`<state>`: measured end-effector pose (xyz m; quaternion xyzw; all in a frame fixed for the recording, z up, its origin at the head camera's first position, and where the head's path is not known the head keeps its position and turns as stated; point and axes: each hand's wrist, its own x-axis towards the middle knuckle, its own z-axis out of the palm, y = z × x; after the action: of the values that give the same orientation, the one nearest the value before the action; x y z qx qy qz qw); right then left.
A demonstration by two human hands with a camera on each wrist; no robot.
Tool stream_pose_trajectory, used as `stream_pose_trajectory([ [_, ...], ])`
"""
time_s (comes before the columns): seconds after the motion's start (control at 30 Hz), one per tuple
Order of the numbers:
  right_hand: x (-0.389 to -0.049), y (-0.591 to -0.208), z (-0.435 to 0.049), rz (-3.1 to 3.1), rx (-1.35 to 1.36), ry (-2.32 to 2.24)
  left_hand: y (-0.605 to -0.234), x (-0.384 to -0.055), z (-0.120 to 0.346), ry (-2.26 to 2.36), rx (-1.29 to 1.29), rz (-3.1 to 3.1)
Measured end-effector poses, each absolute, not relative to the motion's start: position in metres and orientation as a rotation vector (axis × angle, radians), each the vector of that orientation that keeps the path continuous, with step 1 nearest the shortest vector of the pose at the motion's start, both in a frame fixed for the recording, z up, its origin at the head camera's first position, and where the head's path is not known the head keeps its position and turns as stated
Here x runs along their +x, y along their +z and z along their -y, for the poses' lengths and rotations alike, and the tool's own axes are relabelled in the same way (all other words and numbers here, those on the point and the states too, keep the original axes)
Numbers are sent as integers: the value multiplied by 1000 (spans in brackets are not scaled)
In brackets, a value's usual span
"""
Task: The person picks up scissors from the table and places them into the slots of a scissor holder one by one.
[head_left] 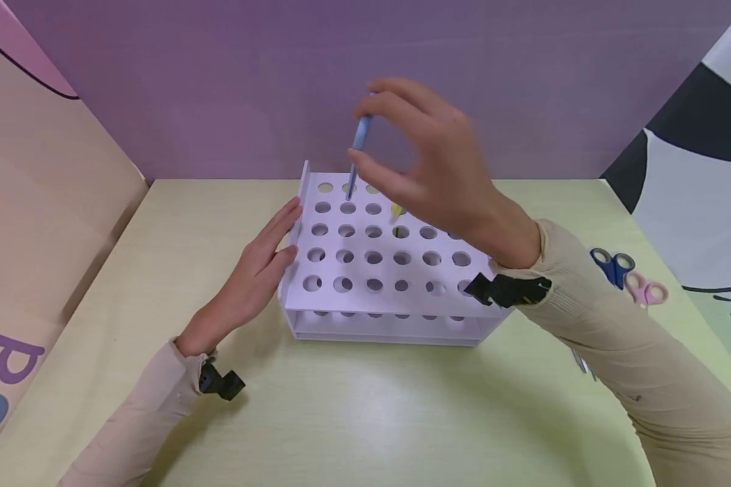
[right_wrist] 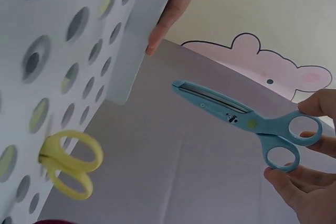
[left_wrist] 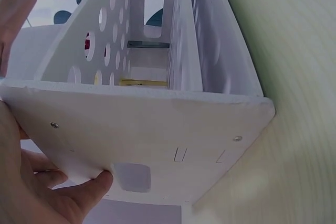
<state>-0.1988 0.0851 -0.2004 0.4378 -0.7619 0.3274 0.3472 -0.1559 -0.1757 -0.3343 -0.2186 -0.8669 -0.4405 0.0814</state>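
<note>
Nearest, the table [head_left: 378, 406] carries a white perforated rack [head_left: 386, 304], taken as the dial's centre. At nine o'clock the left hand [head_left: 250, 277] is laid against the rack's side panel, fingers extended, gripping nothing. At three o'clock, pink scissors [head_left: 646, 289] lie on the table, with dark blue scissors [head_left: 614, 269] just beyond, beside them. Towards one o'clock, above the rack, the right hand [head_left: 441, 162] pinches light blue scissors [right_wrist: 220, 106] by the handle rings; their tips point down, apart from the rack. Near twelve o'clock, yellow scissors [right_wrist: 55, 153] stand in a hole, handle up. Farthest, a purple wall [head_left: 219, 88].
</note>
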Motion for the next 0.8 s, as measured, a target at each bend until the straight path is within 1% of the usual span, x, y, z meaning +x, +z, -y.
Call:
stream_pose_trajectory([
  [0.3, -204, -197, -60, 2088, 1184, 869, -334, -153, 176, -1318, -651, 2602],
  [0.53, -216, -200, -56, 2244, 1173, 777, -332, -153, 173, -1336, -695, 2621],
  [0.8, -228, -209, -57, 2457, 1081, 662, -331, -156, 171, -1386, -710, 2648],
])
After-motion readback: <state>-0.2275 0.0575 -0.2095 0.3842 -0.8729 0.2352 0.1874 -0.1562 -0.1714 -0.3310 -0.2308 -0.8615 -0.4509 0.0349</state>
